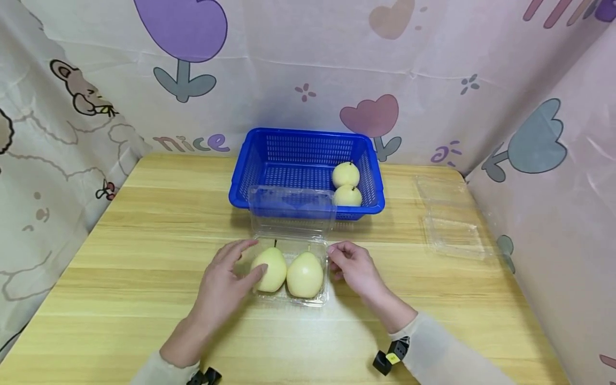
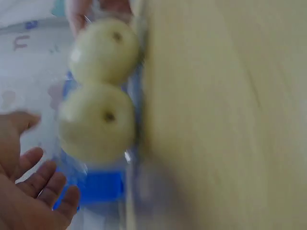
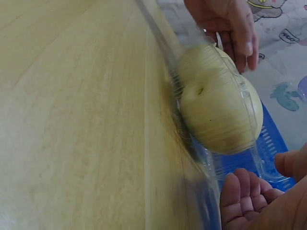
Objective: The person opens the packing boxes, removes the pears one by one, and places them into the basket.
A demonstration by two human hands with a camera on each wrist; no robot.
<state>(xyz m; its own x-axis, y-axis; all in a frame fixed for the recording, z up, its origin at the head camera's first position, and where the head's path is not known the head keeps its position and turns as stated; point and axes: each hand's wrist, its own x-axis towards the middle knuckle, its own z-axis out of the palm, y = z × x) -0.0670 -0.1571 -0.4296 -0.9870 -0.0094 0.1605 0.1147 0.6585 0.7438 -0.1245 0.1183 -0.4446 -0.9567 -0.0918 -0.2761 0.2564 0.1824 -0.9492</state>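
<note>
Two pale yellow-green pears, a left pear [image 1: 272,270] and a right pear [image 1: 305,275], lie side by side in a clear plastic clamshell box [image 1: 293,301]. Its clear lid [image 1: 292,227] stands raised at the back, in front of the blue basket. My left hand [image 1: 222,283] is at the box's left side, thumb over the left pear, fingers spread and loosely bent. At the right rim is my right hand [image 1: 356,267], its fingertips close to the edge. The right wrist view shows the right fingers [image 3: 247,196] loosely bent, apart from the thumb.
A blue plastic basket [image 1: 250,160] stands at the back of the wooden table [image 1: 144,256], with two more pears [image 1: 346,175] in its right part. Another clear clamshell box [image 1: 452,235] lies open at the right. Patterned cloth [image 1: 289,53] hangs behind and at both sides.
</note>
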